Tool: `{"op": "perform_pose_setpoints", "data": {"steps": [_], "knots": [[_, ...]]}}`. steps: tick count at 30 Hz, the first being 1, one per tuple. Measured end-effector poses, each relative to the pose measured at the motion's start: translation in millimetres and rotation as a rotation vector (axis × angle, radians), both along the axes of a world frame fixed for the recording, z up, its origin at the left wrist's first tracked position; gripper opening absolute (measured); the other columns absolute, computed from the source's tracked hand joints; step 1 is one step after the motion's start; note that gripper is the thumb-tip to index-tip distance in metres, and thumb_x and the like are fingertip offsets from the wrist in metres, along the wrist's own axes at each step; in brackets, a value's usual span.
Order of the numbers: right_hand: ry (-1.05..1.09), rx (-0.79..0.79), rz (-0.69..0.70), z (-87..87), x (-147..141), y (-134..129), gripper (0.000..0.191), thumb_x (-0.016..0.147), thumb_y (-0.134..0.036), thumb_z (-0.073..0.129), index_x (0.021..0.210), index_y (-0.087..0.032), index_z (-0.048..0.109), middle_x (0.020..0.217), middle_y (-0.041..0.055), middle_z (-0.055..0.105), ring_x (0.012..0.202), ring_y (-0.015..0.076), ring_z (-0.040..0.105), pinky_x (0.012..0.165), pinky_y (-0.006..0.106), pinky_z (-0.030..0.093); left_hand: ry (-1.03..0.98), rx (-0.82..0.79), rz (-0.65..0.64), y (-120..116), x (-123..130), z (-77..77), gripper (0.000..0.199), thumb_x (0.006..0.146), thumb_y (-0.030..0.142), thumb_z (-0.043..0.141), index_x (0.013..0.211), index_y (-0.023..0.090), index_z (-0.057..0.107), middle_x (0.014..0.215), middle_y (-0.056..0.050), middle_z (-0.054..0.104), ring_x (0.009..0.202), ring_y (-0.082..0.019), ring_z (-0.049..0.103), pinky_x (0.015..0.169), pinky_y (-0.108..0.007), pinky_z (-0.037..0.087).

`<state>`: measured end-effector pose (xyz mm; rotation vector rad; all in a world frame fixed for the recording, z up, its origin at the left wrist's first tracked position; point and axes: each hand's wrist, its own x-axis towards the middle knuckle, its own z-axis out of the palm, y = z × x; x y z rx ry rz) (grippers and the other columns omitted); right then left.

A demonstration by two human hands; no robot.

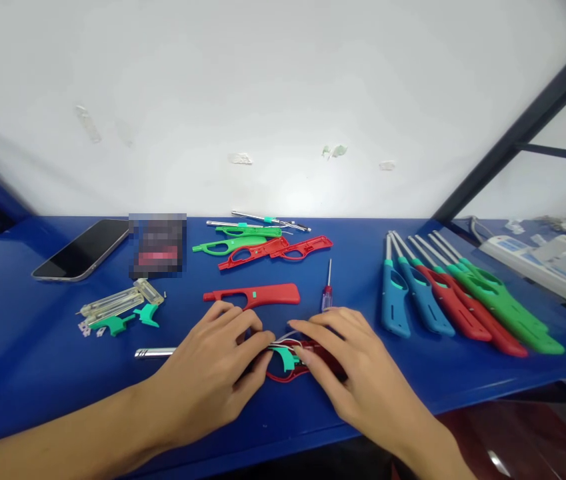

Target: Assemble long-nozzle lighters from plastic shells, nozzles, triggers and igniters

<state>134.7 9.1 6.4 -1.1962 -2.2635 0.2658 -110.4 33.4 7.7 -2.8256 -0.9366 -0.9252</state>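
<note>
An opened red gas lighter (283, 378) lies on the blue table in front of me, with a teal trigger (285, 359) and thin pale wires (287, 343) in its half shell. Its silver metal tube (155, 353) sticks out to the left beneath my left hand (215, 363). The fingers of that hand are closed around the lighter beside the trigger. My right hand (357, 363) is closed on the lighter's right part, index finger and thumb at the wires. Part of the shell is hidden by both hands. Just behind lies a separate red half shell (273, 295).
A small screwdriver (327, 290) lies behind my right hand. Green half shells (233, 246), red half shells (307, 248) and metal tubes lie farther back. Assembled lighters (453, 300) are lined up at right. Clear fuel tanks (113, 303), teal triggers (115, 325) and a phone (83, 250) are at left.
</note>
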Motion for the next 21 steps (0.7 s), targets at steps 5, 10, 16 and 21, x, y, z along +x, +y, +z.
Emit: {"op": "perform_pose_setpoints", "data": {"steps": [5,10,16,21], "knots": [[-0.047,-0.044,0.022,3.2,-2.3,-0.7,0.029,0.112,-0.027,0.048,0.136,-0.031,0.063,0.121,0.0032,0.064,0.11,0.0207,0.058,0.1,0.042,0.045,-0.002,-0.009,-0.005,-1.2,-1.1,0.5,0.019,0.104,0.016,0.053,0.112,0.018,0.07,0.093,-0.004,0.065,0.083,-0.019,0.059,0.084,-0.038,0.041],[-0.025,-0.043,0.062,4.1,-1.0,-0.3,0.025,0.112,-0.025,0.048,0.128,-0.03,0.066,0.12,0.0024,0.065,0.108,0.0196,0.058,0.098,0.04,0.046,0.0,0.0,-0.007,-1.2,-0.5,1.5,0.019,0.104,0.016,0.054,0.113,0.018,0.07,0.094,-0.003,0.067,0.083,-0.019,0.061,0.083,-0.038,0.042],[-0.039,0.0,0.085,2.3,-0.3,-0.2,0.026,0.111,-0.021,0.047,0.126,-0.026,0.067,0.114,0.0035,0.068,0.104,0.0206,0.059,0.094,0.04,0.049,0.001,0.029,-0.006,-0.4,0.4,2.5,0.017,0.104,0.016,0.056,0.111,0.018,0.07,0.093,-0.002,0.07,0.083,-0.019,0.064,0.083,-0.038,0.042],[-0.028,0.08,0.101,1.7,0.7,0.1,0.026,0.109,-0.017,0.05,0.124,-0.023,0.07,0.112,0.005,0.07,0.102,0.0212,0.061,0.093,0.04,0.053,-0.016,0.032,-0.007,-0.5,0.6,3.9,0.014,0.104,0.018,0.057,0.113,0.02,0.068,0.094,-0.001,0.072,0.083,-0.018,0.066,0.085,-0.037,0.042]]}}
